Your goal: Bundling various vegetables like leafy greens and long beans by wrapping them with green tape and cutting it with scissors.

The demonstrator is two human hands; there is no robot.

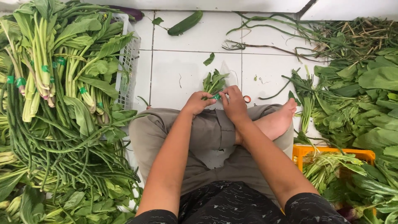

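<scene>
Bundled greens and long beans (62, 137) fill a white crate (128, 62); loose leaves (365, 95) lie right. Both hands, left hand (198, 102) and right hand (233, 103), pinch a small leaf bunch (214, 82) above the knees.

Floor tiles (195, 74): glazed ceramic, smooth, slight sheen. Left crate (126, 62): white plastic lattice. Right crate (331, 151): orange plastic, glossy. Trousers (207, 137): matt woven cloth. Cucumber (185, 23): waxy, smooth skin. Bundle bands (45, 68): green glossy tape.

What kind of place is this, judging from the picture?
Probably a vegetable seller's sorting spot on a tiled floor: tied leafy bundles and long beans heaped in a white crate, loose greens opposite.
</scene>
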